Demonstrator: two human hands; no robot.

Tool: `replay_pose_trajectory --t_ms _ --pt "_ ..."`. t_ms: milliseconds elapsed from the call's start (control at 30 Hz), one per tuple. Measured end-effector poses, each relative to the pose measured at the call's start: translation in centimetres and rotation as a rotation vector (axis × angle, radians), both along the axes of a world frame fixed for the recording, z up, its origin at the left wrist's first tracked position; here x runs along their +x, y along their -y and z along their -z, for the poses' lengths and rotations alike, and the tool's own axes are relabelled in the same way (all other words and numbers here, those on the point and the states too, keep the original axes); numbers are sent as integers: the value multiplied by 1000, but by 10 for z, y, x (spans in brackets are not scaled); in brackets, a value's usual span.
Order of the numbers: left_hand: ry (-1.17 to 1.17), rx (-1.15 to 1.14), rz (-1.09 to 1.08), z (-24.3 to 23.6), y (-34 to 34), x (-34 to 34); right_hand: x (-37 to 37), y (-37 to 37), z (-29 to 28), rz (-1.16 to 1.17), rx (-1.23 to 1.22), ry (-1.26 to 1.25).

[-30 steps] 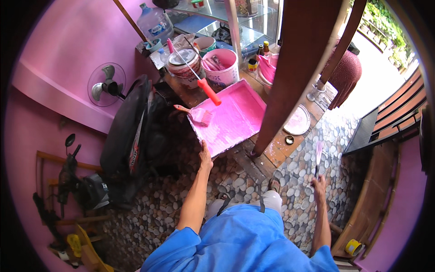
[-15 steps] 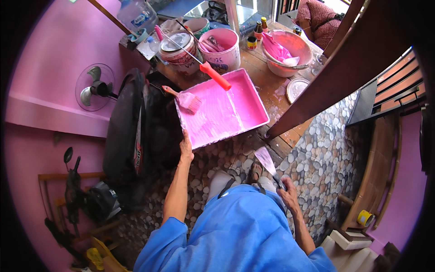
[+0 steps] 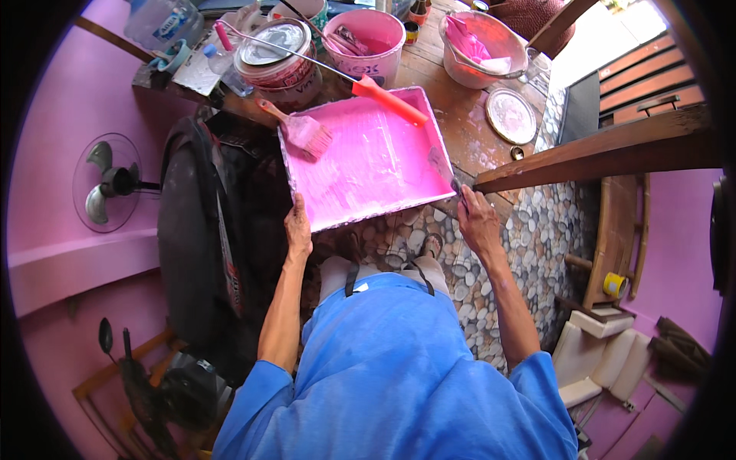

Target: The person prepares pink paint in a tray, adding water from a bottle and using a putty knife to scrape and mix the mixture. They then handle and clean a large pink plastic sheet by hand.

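My left hand (image 3: 299,222) grips the near left edge of a pink paint tray (image 3: 360,203), fingers closed on its rim. My right hand (image 3: 475,215) is closed on the dark handle of a paint scraper (image 3: 458,187), whose blade rests at the tray's right side, inside it. A wide brush (image 3: 303,134) lies across the tray's left part, and an orange-handled roller (image 3: 391,103) lies over its back edge.
A wooden table (image 3: 468,146) bears buckets (image 3: 360,61), a basin (image 3: 479,73) and a lid (image 3: 510,115). A slanted beam (image 3: 598,146) crosses at right. Left stand a wall fan (image 3: 115,182) and a covered motorbike (image 3: 192,222); right, a bamboo bench (image 3: 613,238).
My right hand has swung up from low at the right, bringing the scraper into the tray. My left hand and tray sit higher and further left in the view, which has shifted.
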State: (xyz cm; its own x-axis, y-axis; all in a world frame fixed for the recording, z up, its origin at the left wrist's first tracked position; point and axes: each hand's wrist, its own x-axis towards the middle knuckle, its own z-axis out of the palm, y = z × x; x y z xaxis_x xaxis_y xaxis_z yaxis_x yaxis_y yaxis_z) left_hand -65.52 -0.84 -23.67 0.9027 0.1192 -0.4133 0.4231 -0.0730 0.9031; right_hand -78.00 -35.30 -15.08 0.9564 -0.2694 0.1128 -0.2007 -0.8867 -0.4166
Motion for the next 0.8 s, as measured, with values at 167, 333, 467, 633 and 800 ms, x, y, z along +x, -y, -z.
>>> replay_pose_trajectory --t_ms 167,333,467,633,800 --pt "79 68 15 -6 -7 13 5 -29 15 61 -15 -169" --pt "8 66 62 -6 -15 18 -1 -40 4 85 143 -48" --pt "35 40 66 -15 -12 23 6 -35 9 81 161 1" --pt "74 12 68 -14 -16 21 8 -32 3 89 177 50" --pt "37 48 91 -15 -14 21 -8 -27 9 125 161 93"
